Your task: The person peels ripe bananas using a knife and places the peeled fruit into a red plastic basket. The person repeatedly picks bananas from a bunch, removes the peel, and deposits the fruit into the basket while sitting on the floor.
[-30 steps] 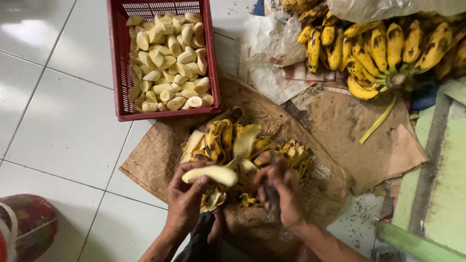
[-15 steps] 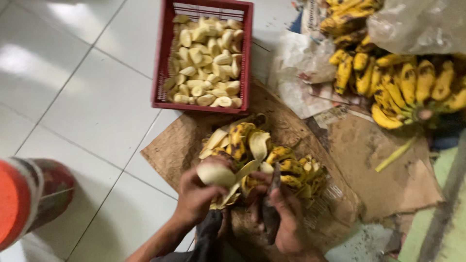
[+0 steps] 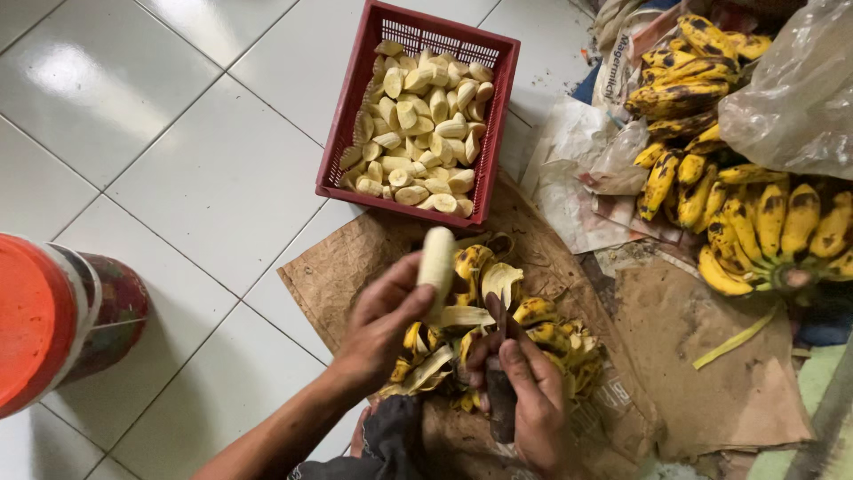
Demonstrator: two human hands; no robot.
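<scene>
White tiled floor (image 3: 204, 169): glossy, grey grout lines, carries everything listed.
Brown paper sheet (image 3: 338, 267): spread on the floor, touching the near side of the red crate (image 3: 355, 116); it sits lower in view than a second ago, the camera having tilted.
Red crate: plastic, latticed, full of pale peeled banana pieces (image 3: 418, 124).
Unpeeled banana bunches (image 3: 755, 222): yellow with black spots, right of the crate, beside a clear plastic bag (image 3: 791, 89).
Orange-topped container (image 3: 53, 320): left of the crate, near the frame edge; absent from view a second ago.
Peel heap (image 3: 533, 329): on the paper, below the crate.
Left hand (image 3: 382, 324): clasps a peeled banana (image 3: 437, 262), now raised upright toward the crate; earlier it lay level.
Right hand (image 3: 533, 391): clenched round a dark knife (image 3: 500, 391), over the peels.
</scene>
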